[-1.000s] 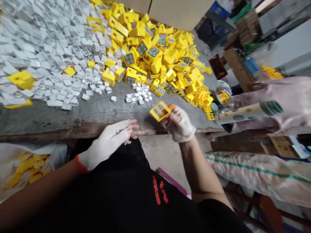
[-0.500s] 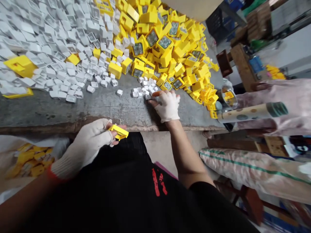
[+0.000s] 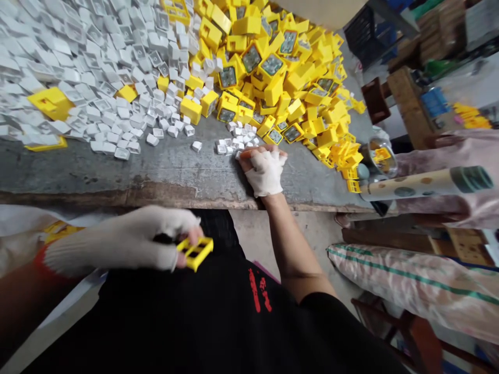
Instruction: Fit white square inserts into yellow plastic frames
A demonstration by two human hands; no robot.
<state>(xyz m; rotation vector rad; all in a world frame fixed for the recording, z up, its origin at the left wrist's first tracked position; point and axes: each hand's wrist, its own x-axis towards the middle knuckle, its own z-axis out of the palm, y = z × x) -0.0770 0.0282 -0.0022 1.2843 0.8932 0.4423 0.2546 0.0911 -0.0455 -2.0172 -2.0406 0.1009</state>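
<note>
In a white fingerless glove, my left hand [image 3: 152, 241] pinches a yellow plastic frame [image 3: 197, 253] with open windows, held in front of the table edge over my dark clothing. My right hand [image 3: 265, 169], gloved the same way, rests on the grey tabletop [image 3: 175, 174]. Its fingers are curled in at the near side of a small cluster of white plastic caps [image 3: 237, 137]; what is under the fingertips is hidden. A single white cap [image 3: 197, 146] lies to the left of that cluster.
White caps [image 3: 97, 67] cover the table's left part. Yellow housings [image 3: 276, 88], some with grey insides, are heaped behind my right hand. On the right are a clear container [image 3: 380, 156], a patterned roll [image 3: 429, 184] and a striped sack [image 3: 405, 280]. A bag [image 3: 23, 226] hangs at lower left.
My left hand has moved down and slightly right and turned the yellow frame so its windows show. My right hand stays by the caps, its fingers now more curled. The view has shifted slightly.
</note>
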